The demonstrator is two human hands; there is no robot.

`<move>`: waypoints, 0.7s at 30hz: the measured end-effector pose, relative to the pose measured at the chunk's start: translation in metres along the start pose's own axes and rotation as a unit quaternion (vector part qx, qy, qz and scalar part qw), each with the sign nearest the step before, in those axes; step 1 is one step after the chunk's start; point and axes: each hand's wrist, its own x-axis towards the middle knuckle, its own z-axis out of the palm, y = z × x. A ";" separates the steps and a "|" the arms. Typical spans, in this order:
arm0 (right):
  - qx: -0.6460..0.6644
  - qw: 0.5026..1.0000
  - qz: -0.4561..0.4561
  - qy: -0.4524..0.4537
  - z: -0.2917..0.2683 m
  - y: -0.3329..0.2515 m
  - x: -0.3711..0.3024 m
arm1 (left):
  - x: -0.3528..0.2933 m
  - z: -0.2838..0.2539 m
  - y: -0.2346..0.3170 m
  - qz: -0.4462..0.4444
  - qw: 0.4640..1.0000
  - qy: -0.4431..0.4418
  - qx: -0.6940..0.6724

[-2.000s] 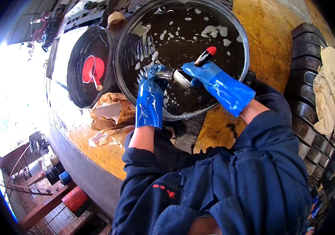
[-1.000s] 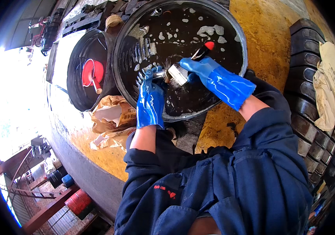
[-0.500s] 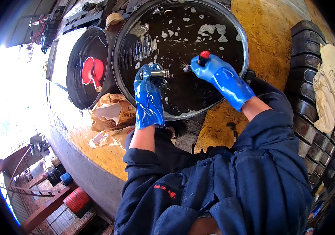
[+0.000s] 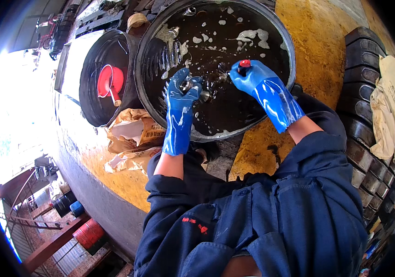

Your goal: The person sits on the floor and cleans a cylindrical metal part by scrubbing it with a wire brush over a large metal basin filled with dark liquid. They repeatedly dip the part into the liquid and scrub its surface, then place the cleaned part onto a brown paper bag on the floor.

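Both my hands wear blue rubber gloves over a wide round tub [image 4: 292, 60] of dark liquid with patches of foam. My left hand [image 4: 179, 99] is closed around a shiny metal cylindrical part [image 4: 204, 95], whose end shows beside the fingers. My right hand [image 4: 258, 82] grips a brush [image 4: 245, 63] by its black handle with a red end. Its thin bristles [image 4: 224, 74] point left toward the metal part, apart from it, low over the rippled liquid. Another small metal piece [image 4: 189, 11] sits at the tub's far edge.
Left of the tub stands a smaller black container [image 4: 86, 83] with a red scoop [image 4: 111, 81] in it. Crumpled brown paper sacks [image 4: 130, 134] lie below that. Dark metal blocks [image 4: 361, 74] are stacked at the right, with a paper sack [image 4: 389, 106] on top.
The metal part in my left hand has tilted, and its end now sits lower and farther right. My right hand has shifted slightly right with the brush. Ripples have appeared in the liquid.
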 end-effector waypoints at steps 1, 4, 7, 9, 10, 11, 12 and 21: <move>-0.004 0.999 0.028 -0.019 -0.003 -0.004 0.001 | 0.000 -0.002 0.000 0.027 0.997 -0.002 0.066; 0.035 0.998 0.019 -0.055 -0.010 -0.017 0.003 | 0.005 -0.008 -0.006 0.090 0.966 0.019 0.242; 0.176 0.971 -0.157 -0.039 -0.008 -0.011 0.008 | 0.003 -0.002 0.005 0.143 0.922 0.003 0.359; 0.239 0.946 -0.207 -0.070 -0.005 -0.013 0.001 | 0.001 0.003 0.008 0.121 0.921 -0.015 0.371; 0.210 0.944 -0.234 -0.100 -0.008 -0.024 -0.007 | 0.000 0.001 0.002 0.105 0.933 -0.027 0.343; 0.179 0.940 -0.260 -0.130 -0.013 -0.033 -0.012 | -0.001 0.000 -0.002 0.089 0.944 -0.040 0.314; 0.135 0.941 -0.280 -0.135 -0.009 -0.033 -0.008 | 0.000 -0.001 -0.003 0.131 0.924 -0.049 0.355; 0.081 0.896 -0.435 -0.014 -0.010 -0.019 -0.010 | 0.006 -0.003 -0.021 0.115 0.901 -0.128 0.399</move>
